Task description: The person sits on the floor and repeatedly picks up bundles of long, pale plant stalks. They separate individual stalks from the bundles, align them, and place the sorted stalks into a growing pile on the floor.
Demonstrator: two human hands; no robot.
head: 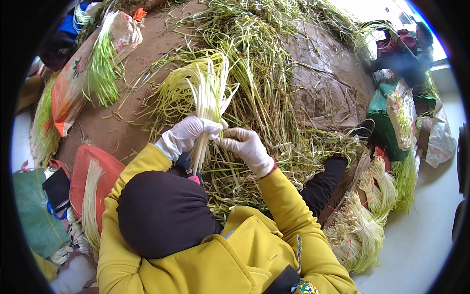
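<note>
My left hand [192, 133], in a white glove, is closed around a bunch of pale stalks [207, 95], probably garlic chives; their yellowish leaves fan out beyond it and the white ends point back toward me. Just right of it, my right hand [244, 149], in a thin soiled whitish glove, has its thumb and fingertips pinched together close to the bunch. Whether something thin lies between those fingertips is too small to tell. Beneath and beyond both hands spreads a heap of loose green and straw-coloured stalks [253, 92].
Tied bundles of pale stalks [356, 231] lie at my right. A red cushion or sack [79, 176] with stalks on it is at my left. Printed woven sacks [71, 92] stand upper left. Another person [404, 51] sits upper right, near a green sack [382, 121]. Plastic sheeting [323, 84] lies ahead.
</note>
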